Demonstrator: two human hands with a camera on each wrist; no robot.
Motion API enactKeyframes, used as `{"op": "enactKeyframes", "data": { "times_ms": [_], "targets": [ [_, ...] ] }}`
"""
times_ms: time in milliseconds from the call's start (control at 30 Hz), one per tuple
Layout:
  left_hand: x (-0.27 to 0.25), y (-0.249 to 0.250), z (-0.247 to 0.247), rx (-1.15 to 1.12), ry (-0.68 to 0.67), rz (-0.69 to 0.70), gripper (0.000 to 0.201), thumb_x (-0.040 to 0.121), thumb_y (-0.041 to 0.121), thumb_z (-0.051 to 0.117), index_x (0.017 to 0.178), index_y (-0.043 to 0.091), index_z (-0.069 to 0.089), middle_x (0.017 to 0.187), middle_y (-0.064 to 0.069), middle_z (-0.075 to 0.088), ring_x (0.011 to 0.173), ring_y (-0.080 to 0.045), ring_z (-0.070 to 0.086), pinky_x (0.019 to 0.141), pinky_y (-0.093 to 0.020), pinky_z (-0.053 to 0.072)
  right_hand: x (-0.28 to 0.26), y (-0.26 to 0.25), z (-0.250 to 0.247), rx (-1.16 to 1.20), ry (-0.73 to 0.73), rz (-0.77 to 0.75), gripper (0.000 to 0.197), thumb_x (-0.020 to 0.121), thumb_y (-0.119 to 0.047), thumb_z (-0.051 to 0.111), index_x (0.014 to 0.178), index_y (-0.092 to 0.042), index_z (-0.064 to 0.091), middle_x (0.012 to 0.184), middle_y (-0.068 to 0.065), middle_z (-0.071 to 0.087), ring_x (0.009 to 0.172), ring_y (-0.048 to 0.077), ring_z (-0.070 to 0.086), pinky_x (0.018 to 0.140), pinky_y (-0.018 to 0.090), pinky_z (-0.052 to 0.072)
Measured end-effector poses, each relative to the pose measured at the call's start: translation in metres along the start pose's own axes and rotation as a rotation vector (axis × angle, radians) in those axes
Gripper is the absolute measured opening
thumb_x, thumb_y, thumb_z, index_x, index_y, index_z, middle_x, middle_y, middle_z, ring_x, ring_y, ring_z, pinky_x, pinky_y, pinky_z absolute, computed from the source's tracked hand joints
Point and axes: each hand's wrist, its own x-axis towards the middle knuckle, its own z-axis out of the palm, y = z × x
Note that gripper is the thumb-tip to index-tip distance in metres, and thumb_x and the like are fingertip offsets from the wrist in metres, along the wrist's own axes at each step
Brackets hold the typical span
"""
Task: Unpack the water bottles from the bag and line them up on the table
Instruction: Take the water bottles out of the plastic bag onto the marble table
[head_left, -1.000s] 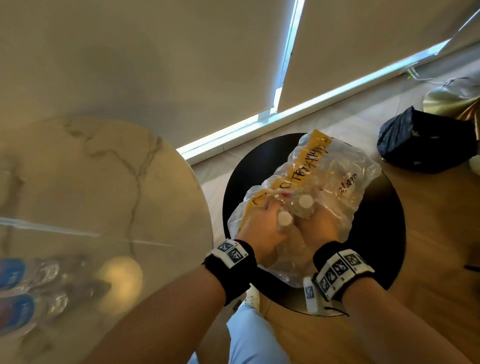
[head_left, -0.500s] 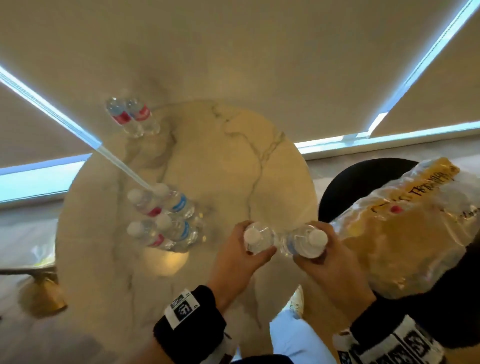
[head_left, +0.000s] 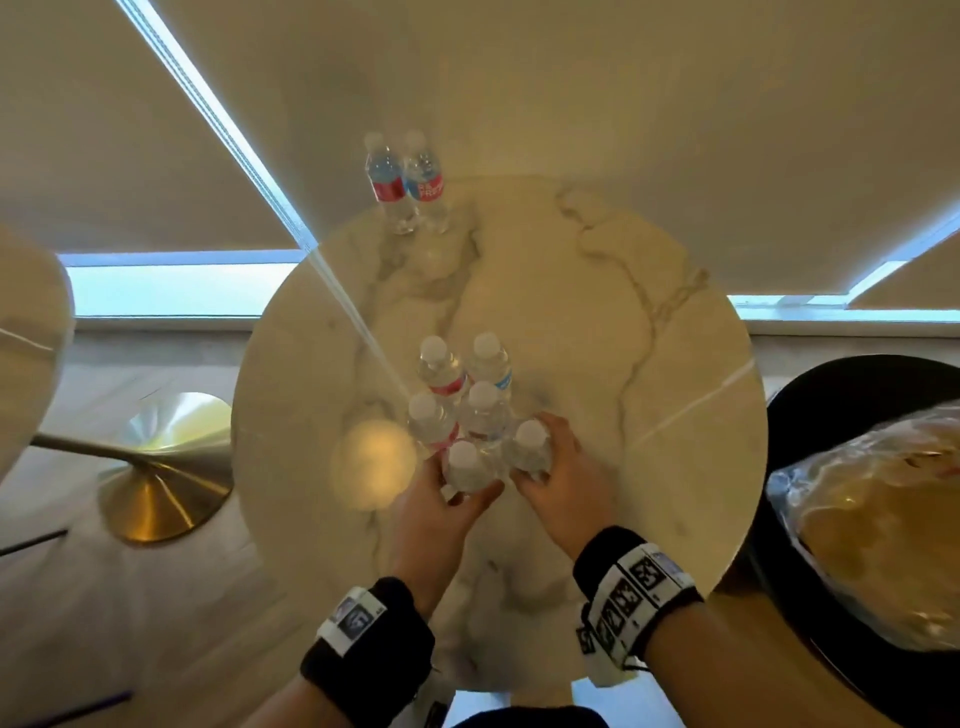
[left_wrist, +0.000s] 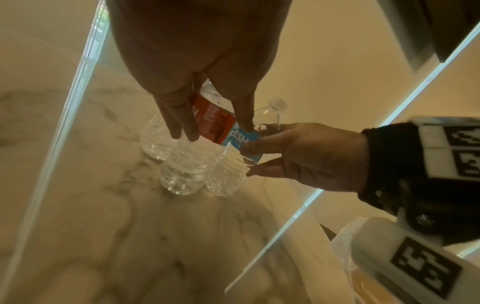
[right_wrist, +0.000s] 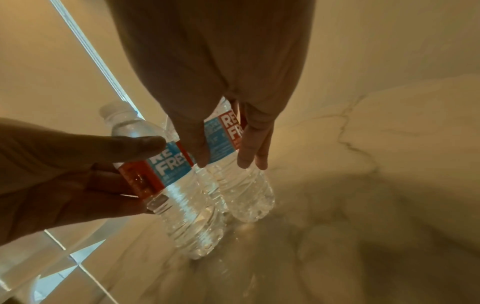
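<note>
Moved: both bottles now out of the bag (head_left: 872, 525), standing on the table (head_left: 597, 322).
Left hand (head_left: 436, 512): wraps near-left bottle (head_left: 465, 467).
Right hand (head_left: 558, 475): wraps near-right bottle (head_left: 530, 448).
Surface: round veined marble, blinds (head_left: 571, 93) behind.

Water bottles on the round table (head_left: 597, 322): eight. Two stand at the far edge (head_left: 405, 182); four stand in a cluster (head_left: 462, 384) near the middle; two more (one per hand) are at the near side of the cluster (head_left: 493, 457). Hands: two. Bags: one (head_left: 872, 525). Tables: one marble, one black round one (head_left: 831, 395).
</note>
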Motion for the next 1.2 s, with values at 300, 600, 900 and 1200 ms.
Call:
{"op": "enactKeyframes", "data": {
  "times_ms": [300, 600, 900, 1200],
  "targets": [
    [-0.007, -0.024, -0.003, 0.414, -0.191, -0.17, 0.061, 0.07, 0.079, 0.067, 0.1, 0.026, 0.069, 0.072, 0.014, 0.062, 0.062, 0.002, 0.057, 0.056, -0.015, 0.043, -0.008, 0.025, -0.029, 0.107, -0.171, 0.065, 0.076, 0.079, -0.034, 0.077, 0.144, -0.028, 0.037, 0.134, -0.006, 0.051, 0.114, 0.014, 0.057, 0.097, 0.034, 0.051],
    [-0.044, 0.075, 0.137, 0.602, -0.727, 0.283, 0.029, 0.093, 0.051, 0.064, 0.111, 0.029, 0.066, 0.089, 0.013, 0.068, 0.082, -0.001, 0.063, 0.076, -0.017, 0.052, -0.061, 0.163, -0.177, 0.101, 0.619, 0.486, 0.015, 0.095, -0.037, 0.054, 0.092, -0.022, 0.058, 0.084, -0.001, 0.065, 0.079, 0.02, 0.063, 0.071, 0.037, 0.05],
    [-0.061, 0.168, 0.389, 0.599, -1.023, 0.539, 0.04, 0.101, 0.044, 0.054, 0.131, 0.017, 0.059, 0.12, -0.006, 0.07, 0.108, -0.021, 0.066, 0.099, -0.041, 0.055, -0.035, 0.299, -0.306, 0.292, 0.484, 0.94, 0.037, 0.099, -0.01, 0.046, 0.134, 0.001, 0.051, 0.132, 0.021, 0.057, 0.117, 0.036, 0.055, 0.082, 0.026, 0.043],
    [-0.025, 0.19, 0.514, 0.896, -0.699, 0.767, 0.04, 0.098, 0.058, 0.046, 0.13, 0.036, 0.057, 0.127, 0.006, 0.062, 0.117, -0.02, 0.061, 0.1, -0.038, 0.05, 0.002, 0.339, -0.369, 0.337, 0.244, 0.953, 0.05, 0.097, -0.051, 0.044, 0.13, -0.017, 0.059, 0.136, 0.01, 0.055, 0.129, 0.031, 0.047, 0.105, 0.036, 0.033]
  ]
}}
